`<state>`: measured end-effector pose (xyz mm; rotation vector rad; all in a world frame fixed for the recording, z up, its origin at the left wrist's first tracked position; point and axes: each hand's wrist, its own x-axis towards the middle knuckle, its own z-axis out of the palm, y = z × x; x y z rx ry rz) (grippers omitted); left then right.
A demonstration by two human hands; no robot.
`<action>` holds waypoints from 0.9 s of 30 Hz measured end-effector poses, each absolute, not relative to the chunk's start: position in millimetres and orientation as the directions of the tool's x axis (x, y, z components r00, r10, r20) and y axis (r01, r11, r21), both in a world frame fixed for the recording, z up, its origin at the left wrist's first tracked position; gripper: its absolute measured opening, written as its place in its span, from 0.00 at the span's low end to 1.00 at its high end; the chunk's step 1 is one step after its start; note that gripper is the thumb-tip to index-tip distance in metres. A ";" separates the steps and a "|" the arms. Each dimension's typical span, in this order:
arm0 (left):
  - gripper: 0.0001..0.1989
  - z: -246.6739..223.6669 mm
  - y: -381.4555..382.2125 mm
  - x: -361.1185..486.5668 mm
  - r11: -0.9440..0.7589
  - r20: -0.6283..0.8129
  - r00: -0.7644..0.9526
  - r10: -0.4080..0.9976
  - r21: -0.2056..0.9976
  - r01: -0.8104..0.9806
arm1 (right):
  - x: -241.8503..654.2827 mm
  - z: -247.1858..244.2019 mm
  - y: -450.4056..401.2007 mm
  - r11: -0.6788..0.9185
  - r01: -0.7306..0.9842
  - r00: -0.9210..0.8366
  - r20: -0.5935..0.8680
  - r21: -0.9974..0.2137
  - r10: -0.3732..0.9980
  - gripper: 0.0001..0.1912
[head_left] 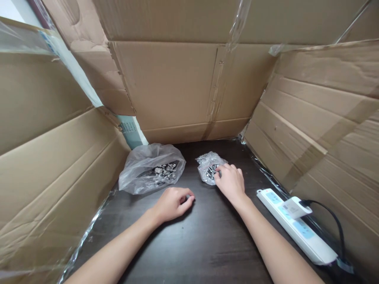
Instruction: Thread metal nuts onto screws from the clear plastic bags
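Note:
My left hand [174, 203] rests low over the dark table, its fingers curled and thumb pressed toward the index finger. A small dark grey bit shows between them, too little to name. Beyond it lies a large clear plastic bag [134, 173], its mouth open toward the right, with shiny metal fittings [166, 172] inside. My right hand [231, 181] is at a smaller clear plastic bag [207, 159] holding several metal screws [211, 172]. Its fingers are bent together at the bag's right side. What sits between those fingertips is mostly hidden.
Cardboard walls [177, 83] enclose the dark table [189, 248] at the back, left and right. A white power strip [314, 244] lies along the right side, with a white plug-in adapter [294, 208] and a black cable [334, 221].

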<state>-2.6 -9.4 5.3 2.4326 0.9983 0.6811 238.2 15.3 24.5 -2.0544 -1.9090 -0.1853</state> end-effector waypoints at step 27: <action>0.25 6.2 -3.8 -2.1 -0.448 0.277 0.426 0.861 0.811 0.376 | 198.8 16.9 -12.3 0.622 0.624 -0.345 0.547 -0.474 0.763 0.08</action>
